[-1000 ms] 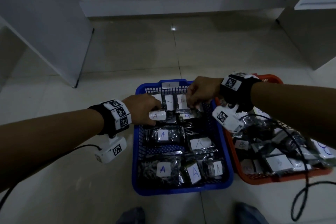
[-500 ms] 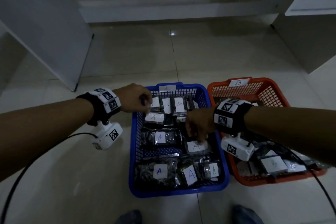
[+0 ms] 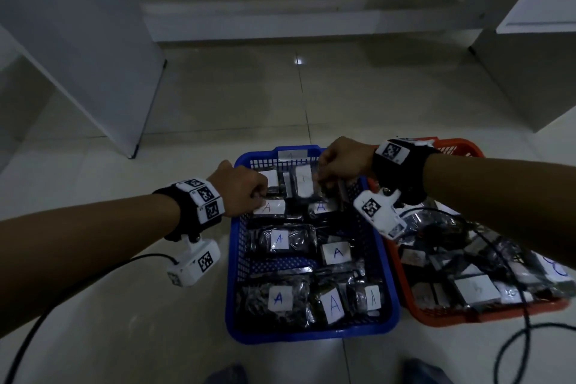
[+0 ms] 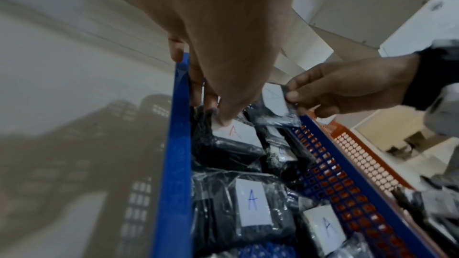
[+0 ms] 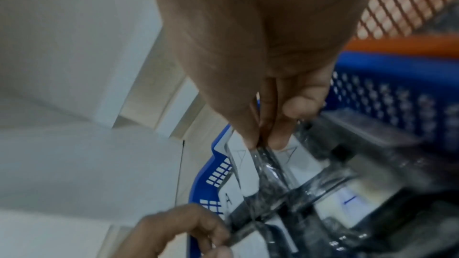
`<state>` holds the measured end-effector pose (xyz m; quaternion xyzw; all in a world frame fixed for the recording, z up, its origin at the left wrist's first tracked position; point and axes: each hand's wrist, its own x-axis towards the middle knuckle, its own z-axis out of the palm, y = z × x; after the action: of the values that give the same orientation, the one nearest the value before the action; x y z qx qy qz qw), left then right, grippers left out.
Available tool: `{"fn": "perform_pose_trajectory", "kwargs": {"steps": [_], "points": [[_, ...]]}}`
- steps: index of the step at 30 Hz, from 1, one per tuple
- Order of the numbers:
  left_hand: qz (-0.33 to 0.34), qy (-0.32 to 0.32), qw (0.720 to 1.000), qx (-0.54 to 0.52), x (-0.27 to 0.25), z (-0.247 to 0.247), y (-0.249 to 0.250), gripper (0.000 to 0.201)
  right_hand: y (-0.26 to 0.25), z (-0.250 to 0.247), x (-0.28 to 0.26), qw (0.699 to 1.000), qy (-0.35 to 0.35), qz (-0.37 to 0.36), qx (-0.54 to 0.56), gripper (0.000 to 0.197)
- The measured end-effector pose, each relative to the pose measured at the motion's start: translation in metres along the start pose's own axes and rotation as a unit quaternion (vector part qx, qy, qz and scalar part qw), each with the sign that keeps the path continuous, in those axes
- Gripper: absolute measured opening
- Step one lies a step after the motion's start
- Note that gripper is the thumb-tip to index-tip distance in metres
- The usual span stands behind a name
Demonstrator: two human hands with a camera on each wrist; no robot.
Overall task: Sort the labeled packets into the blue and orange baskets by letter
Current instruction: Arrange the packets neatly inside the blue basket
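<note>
- Since half a second ago, the right hand [image 3: 341,159] has lifted from the middle of the blue basket [image 3: 237,259] to its far end, while the left hand [image 3: 241,192] has stayed at the far left corner.
- Right hand: thumb and fingers pinch the top edge of a clear-wrapped packet [image 5: 270,168] standing among the upright ones at the back wall; its label is too blurred to read.
- Left hand: its fingers are curled down onto an "A" packet [image 3: 270,207] lying flat by the basket's left wall, pinching its near edge as far as I can see.
- Every readable label in the blue basket says A; the orange basket [image 3: 486,316] sits touching its right side, piled with packets of its own.
- Risks, to my eye: the wrap looks slick and the pinch is only on a thin edge, so the packet could slip out and topple its neighbours.
- Light is dim; a letter misread here would put a packet in the wrong basket.
- Trailing over the orange basket, the wrist cable [image 3: 511,262] could snag packets as the right arm swings across.
</note>
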<state>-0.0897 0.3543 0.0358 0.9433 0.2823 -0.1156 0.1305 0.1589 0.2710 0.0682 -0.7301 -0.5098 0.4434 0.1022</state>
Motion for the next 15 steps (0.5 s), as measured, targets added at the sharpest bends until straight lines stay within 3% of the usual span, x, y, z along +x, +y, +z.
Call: {"fn": "perform_pose_trajectory", "kwargs": {"steps": [2, 4, 11, 15], "points": [[-0.011, 0.001, 1.000, -0.024, 0.001, 0.001, 0.000, 0.014, 0.000, 0.004, 0.011, 0.995, 0.045, 0.029, 0.079, 0.016], [-0.024, -0.001, 0.999, -0.049, 0.001, 0.002, -0.001, 0.011, -0.001, 0.009, 0.022, 0.991, 0.040, 0.056, 0.112, 0.018], [-0.033, 0.006, 0.995, -0.097, 0.000, 0.005, -0.005, 0.012, -0.001, 0.021, 0.045, 0.994, 0.012, 0.100, 0.043, 0.025], [-0.027, 0.018, 0.994, -0.107, -0.001, 0.008, -0.007, 0.009, -0.001, 0.022, 0.048, 0.994, 0.036, 0.095, 0.040, 0.024]]}}
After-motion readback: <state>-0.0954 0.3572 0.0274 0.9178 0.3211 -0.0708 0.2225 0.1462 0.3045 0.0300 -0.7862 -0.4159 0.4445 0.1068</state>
